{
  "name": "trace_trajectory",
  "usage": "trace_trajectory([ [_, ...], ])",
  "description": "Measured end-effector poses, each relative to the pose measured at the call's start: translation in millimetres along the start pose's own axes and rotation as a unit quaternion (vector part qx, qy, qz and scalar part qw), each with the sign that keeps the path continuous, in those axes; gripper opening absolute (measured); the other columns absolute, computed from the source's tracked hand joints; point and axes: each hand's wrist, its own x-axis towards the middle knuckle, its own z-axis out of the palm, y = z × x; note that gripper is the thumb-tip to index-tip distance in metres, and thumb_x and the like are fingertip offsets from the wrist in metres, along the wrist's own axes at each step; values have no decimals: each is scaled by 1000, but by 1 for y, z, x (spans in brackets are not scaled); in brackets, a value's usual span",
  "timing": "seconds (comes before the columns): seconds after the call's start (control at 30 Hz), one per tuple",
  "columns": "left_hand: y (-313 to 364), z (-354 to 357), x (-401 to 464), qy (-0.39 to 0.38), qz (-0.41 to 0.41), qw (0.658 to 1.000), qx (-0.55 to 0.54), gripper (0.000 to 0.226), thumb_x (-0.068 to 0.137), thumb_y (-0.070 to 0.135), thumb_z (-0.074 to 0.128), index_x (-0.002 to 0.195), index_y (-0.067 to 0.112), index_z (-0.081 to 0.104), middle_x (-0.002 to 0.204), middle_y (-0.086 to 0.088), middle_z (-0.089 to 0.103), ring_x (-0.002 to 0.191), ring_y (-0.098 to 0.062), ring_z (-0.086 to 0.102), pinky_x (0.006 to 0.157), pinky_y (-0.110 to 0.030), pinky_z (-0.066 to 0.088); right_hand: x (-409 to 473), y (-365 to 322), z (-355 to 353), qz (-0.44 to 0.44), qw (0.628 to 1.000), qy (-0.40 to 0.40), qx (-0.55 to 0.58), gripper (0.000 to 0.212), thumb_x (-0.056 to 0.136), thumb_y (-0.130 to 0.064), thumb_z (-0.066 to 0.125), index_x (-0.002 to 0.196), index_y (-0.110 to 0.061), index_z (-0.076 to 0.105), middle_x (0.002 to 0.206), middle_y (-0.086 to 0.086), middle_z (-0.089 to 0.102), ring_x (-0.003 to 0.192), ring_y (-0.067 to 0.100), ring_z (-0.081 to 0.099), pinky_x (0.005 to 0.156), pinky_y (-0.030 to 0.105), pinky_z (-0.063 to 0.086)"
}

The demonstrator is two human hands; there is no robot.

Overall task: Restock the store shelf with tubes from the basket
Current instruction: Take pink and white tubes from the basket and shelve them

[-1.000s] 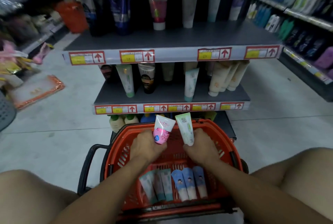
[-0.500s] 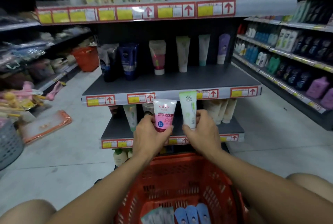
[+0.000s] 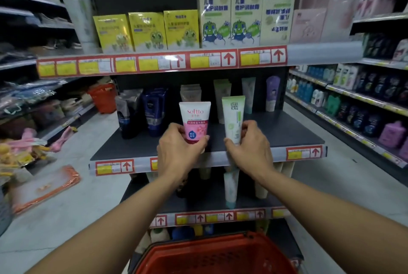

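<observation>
Middle shelf [image 3: 287,132]: dark board, bare across the front half, price strip with red arrows along its edge. Standing at the back, left to right: grey tubes [image 3: 124,117], dark blue tubes [image 3: 154,114], beige tubes [image 3: 191,93], a pale green tube [image 3: 220,101], a mint tube [image 3: 248,95], a purple tube [image 3: 272,95]. Beige tubes directly behind the pink tube; pale green tube just behind and left of the green tube. Nothing standing on the board between the hands and the back row.

Top shelf: yellow boxes [image 3: 146,31] at left, taller cream boxes [image 3: 231,6] at centre, pink boxes [image 3: 308,24] at right. Lower shelf: more tubes, partly hidden behind the forearms. Red basket [image 3: 220,256] at the bottom edge, below the arms; contents out of sight. Second orange basket [image 3: 103,97] on the floor in the left aisle. Plastic-wrapped pack [image 3: 44,187] lying on the floor at left. Side shelving with bottles at right.

Left hand [image 3: 180,154]: fingers and thumb curled round the lower end of the pink tube [image 3: 195,121], held upright, crimped end up, over the front of the middle shelf.

Right hand [image 3: 251,152]: thumb and fingers pinching the lower part of the green tube [image 3: 233,119], upright, just beside the pink tube, apart from it. Contact of either tube with the board: cannot tell, lower ends hidden by the hands.
</observation>
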Motion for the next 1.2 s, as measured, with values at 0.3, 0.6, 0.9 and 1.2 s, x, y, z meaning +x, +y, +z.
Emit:
trace_trajectory([
  [0.3, -11, 34, 45, -21, -29, 999, 9, 60, 72, 59, 86, 108, 19, 60, 105, -1, 71, 98, -27, 69, 73, -33, 47, 38, 14, 30, 20, 1000, -6, -4, 52, 78, -46, 76, 114, -23, 47, 113, 3, 67, 103, 29, 65, 83, 42, 54],
  [0.6, -20, 50, 43, -6, -34, 999, -6, 71, 64, 53, 93, 111, 20, 52, 110, -2, 63, 100, -24, 64, 75, -33, 47, 48, 28, 37, -5, 993, -41, -113, 47, 76, -53, 66, 104, -17, 59, 102, 4, 59, 98, 27, 61, 76, 38, 53],
  [0.9, -19, 53, 75, -85, -69, 993, 54, 68, 68, 46, 92, 119, 20, 55, 115, -5, 70, 105, -32, 68, 86, -43, 58, 96, 27, 42, 76, 972, -165, -150, 57, 70, -66, 76, 104, -20, 70, 101, 3, 69, 95, 27, 68, 73, 36, 57],
  [1.2, -25, 62, 108, -131, -65, 988, 52, 68, 68, 43, 91, 122, 20, 57, 117, -5, 69, 106, -31, 68, 90, -48, 59, 126, 37, 58, 76, 969, -189, -138, 73, 68, -76, 73, 112, -19, 66, 109, 6, 68, 96, 27, 67, 71, 34, 53],
])
